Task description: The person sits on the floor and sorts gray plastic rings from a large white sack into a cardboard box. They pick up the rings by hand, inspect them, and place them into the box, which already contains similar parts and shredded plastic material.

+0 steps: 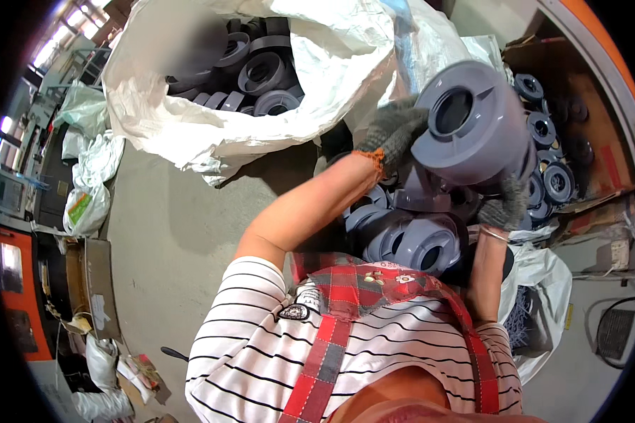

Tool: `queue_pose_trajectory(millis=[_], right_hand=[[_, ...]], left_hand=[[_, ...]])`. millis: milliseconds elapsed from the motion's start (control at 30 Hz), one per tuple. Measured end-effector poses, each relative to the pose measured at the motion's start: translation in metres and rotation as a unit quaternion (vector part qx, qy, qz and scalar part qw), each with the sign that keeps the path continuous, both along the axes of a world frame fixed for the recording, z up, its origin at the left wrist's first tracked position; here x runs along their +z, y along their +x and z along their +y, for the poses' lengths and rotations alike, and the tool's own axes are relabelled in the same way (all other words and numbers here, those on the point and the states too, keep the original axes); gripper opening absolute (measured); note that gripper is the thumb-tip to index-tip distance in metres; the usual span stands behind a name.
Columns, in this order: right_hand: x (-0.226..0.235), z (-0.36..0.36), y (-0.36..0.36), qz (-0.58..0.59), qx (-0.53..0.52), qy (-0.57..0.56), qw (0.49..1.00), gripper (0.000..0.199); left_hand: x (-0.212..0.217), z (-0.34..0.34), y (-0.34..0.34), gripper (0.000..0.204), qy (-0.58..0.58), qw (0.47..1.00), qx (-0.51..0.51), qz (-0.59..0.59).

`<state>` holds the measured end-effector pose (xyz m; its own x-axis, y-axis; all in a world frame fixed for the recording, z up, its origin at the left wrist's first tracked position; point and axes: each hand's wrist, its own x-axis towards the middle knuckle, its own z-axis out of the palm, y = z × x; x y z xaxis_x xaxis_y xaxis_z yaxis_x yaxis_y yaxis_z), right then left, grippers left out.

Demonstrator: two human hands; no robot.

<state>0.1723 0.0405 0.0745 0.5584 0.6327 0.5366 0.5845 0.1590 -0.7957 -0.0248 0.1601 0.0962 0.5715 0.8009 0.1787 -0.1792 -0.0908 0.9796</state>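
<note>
Over the pile I hold up a large grey plastic ring part (484, 139), tilted, its round hole facing up and left. My left hand (394, 127), in a dark grey knit glove with an orange cuff, is closed on its left edge. My right hand (506, 205), gloved the same way, grips it from the lower right; some of those fingers are hidden behind it. Just below, several similar grey ring parts (430, 243) lie heaped close to my body. A few pieces between my forearms are partly covered by the held part.
A big white woven sack (212, 144) with grey ring parts inside stands open ahead on the left. On the right, a cardboard box (607, 158) holds smaller grey rings. A white bag (554, 299) with thin grey scraps sits beside my right arm. Grey floor (169, 261) lies left.
</note>
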Motion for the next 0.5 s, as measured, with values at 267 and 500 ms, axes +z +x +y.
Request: queue_pose_trajectory(millis=[267,500], right_hand=[[0.118,0.149,-0.054,-0.119,0.199,0.06,0.971,0.071],[0.028,0.158,-0.008,-0.301,0.217,-0.356,0.858,0.074]], left_hand=[[0.134,0.08,-0.163,0.028,0.305,0.894,0.269,0.187],[0.068,-0.005,-0.158,0.042,0.298,0.913,0.241,0.14]])
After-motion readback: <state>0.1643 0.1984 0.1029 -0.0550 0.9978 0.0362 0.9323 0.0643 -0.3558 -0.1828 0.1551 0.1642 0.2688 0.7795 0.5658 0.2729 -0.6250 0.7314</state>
